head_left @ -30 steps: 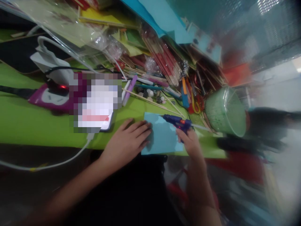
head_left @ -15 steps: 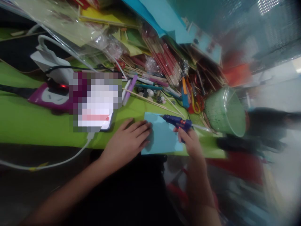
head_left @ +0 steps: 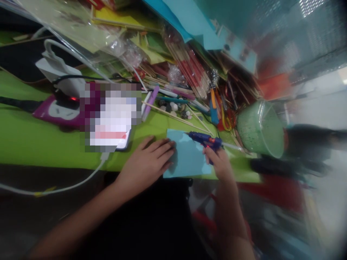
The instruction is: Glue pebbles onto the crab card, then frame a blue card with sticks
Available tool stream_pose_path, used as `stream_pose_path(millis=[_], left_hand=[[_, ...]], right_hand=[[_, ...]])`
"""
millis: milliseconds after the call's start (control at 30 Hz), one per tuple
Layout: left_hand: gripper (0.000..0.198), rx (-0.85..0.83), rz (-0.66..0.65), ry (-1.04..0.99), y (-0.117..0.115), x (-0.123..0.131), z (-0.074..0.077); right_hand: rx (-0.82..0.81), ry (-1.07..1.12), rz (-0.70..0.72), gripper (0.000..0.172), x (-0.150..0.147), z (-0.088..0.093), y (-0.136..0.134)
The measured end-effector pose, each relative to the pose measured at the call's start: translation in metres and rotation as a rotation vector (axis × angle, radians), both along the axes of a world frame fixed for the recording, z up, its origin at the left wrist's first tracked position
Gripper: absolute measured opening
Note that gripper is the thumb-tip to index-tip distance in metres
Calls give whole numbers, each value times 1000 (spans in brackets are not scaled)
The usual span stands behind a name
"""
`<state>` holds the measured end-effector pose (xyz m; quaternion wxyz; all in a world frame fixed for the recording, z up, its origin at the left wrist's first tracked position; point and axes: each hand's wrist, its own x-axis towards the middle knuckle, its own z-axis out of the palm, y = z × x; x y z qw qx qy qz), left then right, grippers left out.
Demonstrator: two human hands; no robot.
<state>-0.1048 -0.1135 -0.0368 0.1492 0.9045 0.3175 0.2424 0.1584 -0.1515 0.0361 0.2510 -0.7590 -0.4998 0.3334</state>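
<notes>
A light-blue sheet of paper [head_left: 191,159] lies at the front edge of the green table. My left hand [head_left: 149,159] rests flat with fingers stretched out, its fingertips on the sheet's left side. In my right hand [head_left: 219,162] is a dark-blue hot glue gun [head_left: 204,139], gripped by its handle. The gun's nozzle points left over the upper part of the sheet, and a red light glows on its body. A clear glue stick [head_left: 231,146] juts from its back end. I cannot tell whether the nozzle touches the paper.
Left of my hand lies a phone [head_left: 123,142] with a white charging cable [head_left: 92,178]. A purple power strip [head_left: 46,110] is further left. Pebbles [head_left: 173,107], thin wooden sticks [head_left: 179,117], pens and scissors [head_left: 226,121] lie behind the sheet. A green basket [head_left: 251,126] stands right.
</notes>
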Motion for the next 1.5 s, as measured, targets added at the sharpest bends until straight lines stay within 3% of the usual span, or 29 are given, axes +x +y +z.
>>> stream_pose_path(millis=[933,1267,1500], left_hand=[[32,-29,3,-48,1,1,-1],[31,27,9,-39,1,1,2],[32,18,7,-34,1,0,2]], right_hand=[[-1,-41,23,45,1,-4,2],[19,-78,1,42,15,0,-11],[2,-30,29,39,10,-4,-3]])
